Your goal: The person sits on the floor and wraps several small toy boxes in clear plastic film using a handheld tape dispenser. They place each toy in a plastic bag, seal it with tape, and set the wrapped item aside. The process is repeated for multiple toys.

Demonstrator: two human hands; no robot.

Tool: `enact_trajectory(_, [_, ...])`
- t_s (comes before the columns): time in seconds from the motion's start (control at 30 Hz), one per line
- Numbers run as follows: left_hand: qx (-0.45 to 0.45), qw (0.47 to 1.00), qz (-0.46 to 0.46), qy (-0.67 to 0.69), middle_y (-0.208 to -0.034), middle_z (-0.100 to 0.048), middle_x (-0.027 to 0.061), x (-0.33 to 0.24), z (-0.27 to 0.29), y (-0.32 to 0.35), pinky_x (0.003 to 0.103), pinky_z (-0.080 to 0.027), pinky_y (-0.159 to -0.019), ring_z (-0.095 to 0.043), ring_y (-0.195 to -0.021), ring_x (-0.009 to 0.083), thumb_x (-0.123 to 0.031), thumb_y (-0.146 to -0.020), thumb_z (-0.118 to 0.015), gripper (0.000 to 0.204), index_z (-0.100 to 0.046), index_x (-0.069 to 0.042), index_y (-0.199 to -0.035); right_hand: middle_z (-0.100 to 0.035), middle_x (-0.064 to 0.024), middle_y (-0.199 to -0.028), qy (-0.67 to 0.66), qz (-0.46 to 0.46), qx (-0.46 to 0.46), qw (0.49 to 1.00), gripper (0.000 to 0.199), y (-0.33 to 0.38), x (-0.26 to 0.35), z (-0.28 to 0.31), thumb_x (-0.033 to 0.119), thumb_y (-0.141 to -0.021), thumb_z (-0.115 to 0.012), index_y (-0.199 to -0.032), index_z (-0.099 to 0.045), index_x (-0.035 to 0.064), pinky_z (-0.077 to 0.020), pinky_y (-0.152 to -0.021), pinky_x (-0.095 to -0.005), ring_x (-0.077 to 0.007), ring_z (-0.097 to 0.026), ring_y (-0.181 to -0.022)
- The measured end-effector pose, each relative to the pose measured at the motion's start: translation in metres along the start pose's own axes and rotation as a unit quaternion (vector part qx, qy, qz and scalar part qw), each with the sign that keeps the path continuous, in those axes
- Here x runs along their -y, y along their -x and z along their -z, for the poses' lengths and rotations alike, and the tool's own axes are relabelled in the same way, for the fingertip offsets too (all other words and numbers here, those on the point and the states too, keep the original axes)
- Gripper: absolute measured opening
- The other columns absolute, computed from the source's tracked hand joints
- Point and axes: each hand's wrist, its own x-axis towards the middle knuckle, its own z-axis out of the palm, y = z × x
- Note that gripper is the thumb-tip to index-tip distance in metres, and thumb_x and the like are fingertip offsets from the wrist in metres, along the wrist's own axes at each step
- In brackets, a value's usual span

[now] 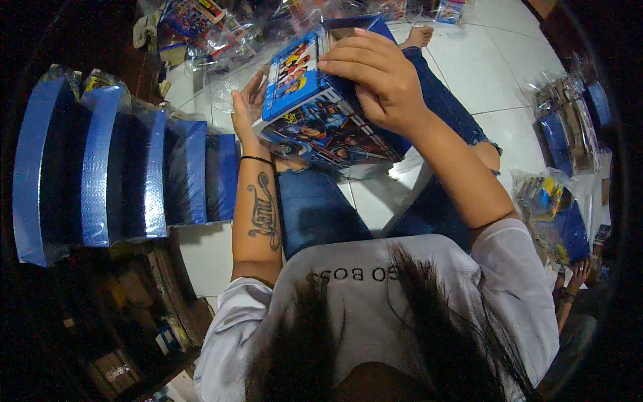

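An illustrated blue box is held tilted above my lap, with colourful comic-style pictures on its sides. My left hand grips its left side, thumb up, the other fingers partly hidden behind it. From above, my right hand bends over the upper edge, fingertips pressed against the blue and white printed face. Beyond that hand a plain blue panel shows at the far end. What lies inside the box, under my right palm, is hidden.
A row of plastic-wrapped blue boxes stands at my left, above a dark shelf with packages. Clear plastic wrapping and comics lie ahead on the white tiled floor. More wrapped bundles sit at right, near another person's hand.
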Motion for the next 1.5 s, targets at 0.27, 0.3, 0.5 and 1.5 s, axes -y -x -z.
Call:
enact_trajectory(0.27, [-0.031,0.999,0.011,-0.024,-0.133,-0.048,0.0259,-0.002,0.009,0.006,0.046,-0.039,-0.105,-0.051,-0.121,0.0352,-0.052,-0.098,-0.029,0.072,-0.041,0.009,-0.134,-0.066,-0.0073,-0.102,-0.033,-0.014,-0.048,0.998,0.038,0.004,0.001,-0.022,-0.002,-0.066,-0.058,-0.101,-0.068,0.0084,-0.0410,-0.102,-0.0441,-0.0257,-0.061,-0.104])
enact_trajectory(0.3, [-0.030,0.999,0.007,-0.039,-0.133,-0.049,0.0260,-0.003,0.008,0.007,0.046,-0.039,-0.105,-0.051,-0.121,0.0351,-0.053,-0.098,-0.029,0.073,-0.041,0.009,-0.133,-0.066,-0.0068,-0.101,-0.040,-0.039,-0.047,0.997,0.038,0.005,0.002,-0.022,-0.002,-0.065,-0.058,-0.100,-0.068,0.0083,-0.0411,-0.102,-0.0441,-0.0257,-0.061,-0.104])
enact_trajectory(0.5, [-0.038,0.999,0.011,-0.024,-0.139,-0.046,0.0185,-0.005,0.008,0.013,0.042,-0.043,-0.102,-0.047,-0.126,0.0305,-0.056,-0.098,-0.027,0.074,-0.046,0.006,-0.133,-0.064,-0.0104,-0.104,-0.008,0.006,-0.016,1.000,0.039,0.003,0.008,-0.014,0.006,-0.066,-0.062,-0.104,-0.066,0.0082,-0.0415,-0.101,-0.0446,-0.0277,-0.059,-0.105])
enact_trajectory(1.5, [-0.133,0.943,-0.150,-0.266,-0.111,-0.065,0.0189,-0.028,-0.131,0.135,0.033,-0.043,-0.094,-0.062,-0.102,0.0246,-0.037,-0.103,-0.028,0.057,-0.063,0.006,-0.113,-0.064,-0.0095,-0.103,-0.141,-0.309,0.090,0.936,0.040,0.074,-0.003,0.147,0.025,-0.081,-0.075,-0.110,-0.062,0.0010,-0.0450,-0.086,-0.0284,-0.0172,-0.060,-0.097])
